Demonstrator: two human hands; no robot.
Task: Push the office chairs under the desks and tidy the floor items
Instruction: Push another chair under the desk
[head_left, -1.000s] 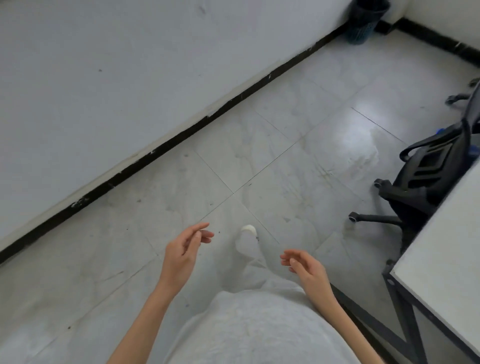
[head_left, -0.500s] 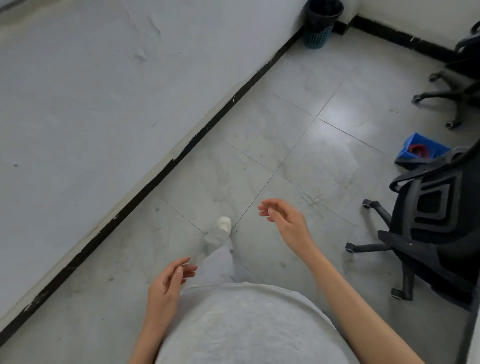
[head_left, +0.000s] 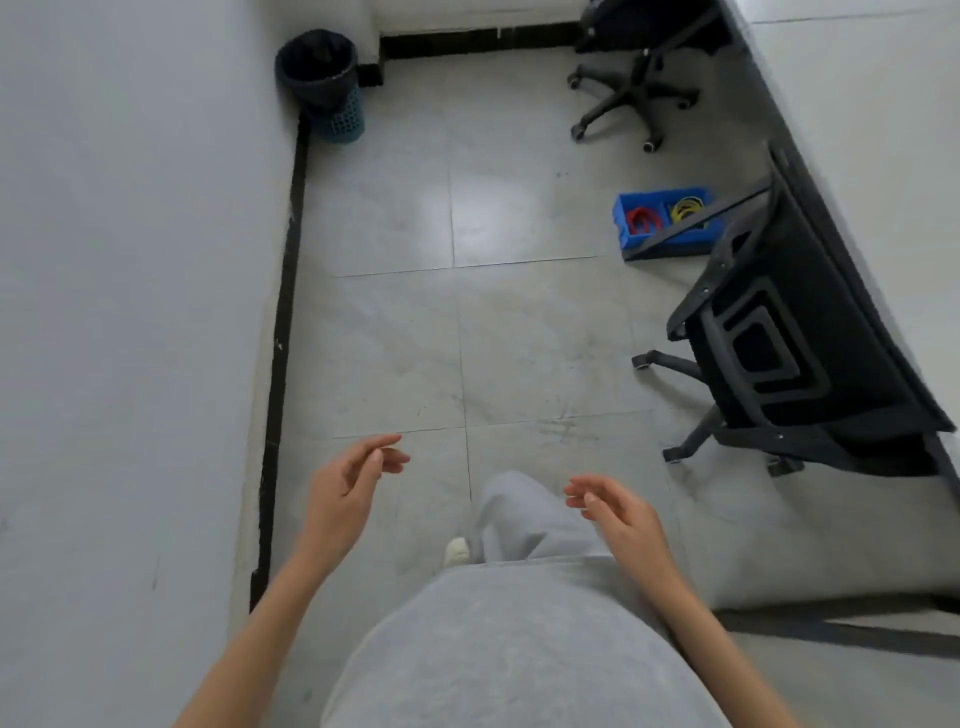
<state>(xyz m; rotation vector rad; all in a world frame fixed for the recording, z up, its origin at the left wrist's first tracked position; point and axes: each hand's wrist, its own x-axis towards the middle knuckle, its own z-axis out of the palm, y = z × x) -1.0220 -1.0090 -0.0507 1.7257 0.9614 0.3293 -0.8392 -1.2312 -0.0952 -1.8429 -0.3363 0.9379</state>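
Hands: your left hand (head_left: 345, 493) and right hand (head_left: 621, 512) hang in front of your waist, each grip released, fingers loosely curled, holding nothing.
Step in hand: you look to be walking up the aisle toward the chairs, with no chair touched yet.
Near chair: the black office chair (head_left: 779, 364) stands to your right, its backrest toward you, its seat seemingly partly under the white tabletop (head_left: 883, 156); the edge is blurred, so you cannot be sure how far in it sits.
Floor item: a blue bin (head_left: 662, 221) with red and yellow loops lies on the floor just beyond that chair.
Far chair: a second chair (head_left: 631, 98) stands further on, its wheeled base out on the open floor.
Corner: a dark wastebasket (head_left: 324, 83) sits against the wall.
Next move: reach your right hand to the near chair's backrest and push it squarely toward the tabletop, watching that the casters do not catch the bin.
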